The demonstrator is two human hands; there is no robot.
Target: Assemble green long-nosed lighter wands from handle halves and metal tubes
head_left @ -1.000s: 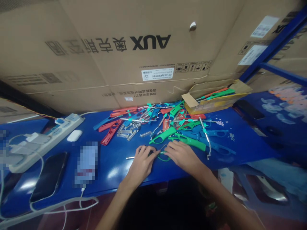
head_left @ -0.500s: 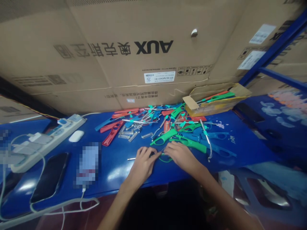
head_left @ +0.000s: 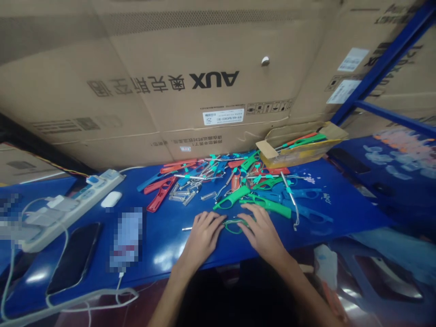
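Note:
My left hand (head_left: 203, 235) and my right hand (head_left: 260, 231) rest on the blue table (head_left: 160, 236) near its front edge. Between them lies a green plastic handle piece (head_left: 233, 225), which the fingertips of both hands pinch at its ends. A thin metal rod (head_left: 185, 229) sticks out to the left of my left hand. Just beyond the hands lie two more green handles (head_left: 235, 197) and a pile of red, blue and green handle parts (head_left: 218, 170) with metal tubes (head_left: 184, 195).
A small open carton (head_left: 299, 145) with finished pieces stands at the back right. Large AUX cardboard boxes (head_left: 190, 91) wall off the back. On the left lie a power strip (head_left: 68, 204), a white mouse (head_left: 111, 199), a black phone (head_left: 75, 256) and cables.
The view has tilted down slightly. My right hand slid a little toward me and leftward over the green piece; my left hand stays on it.

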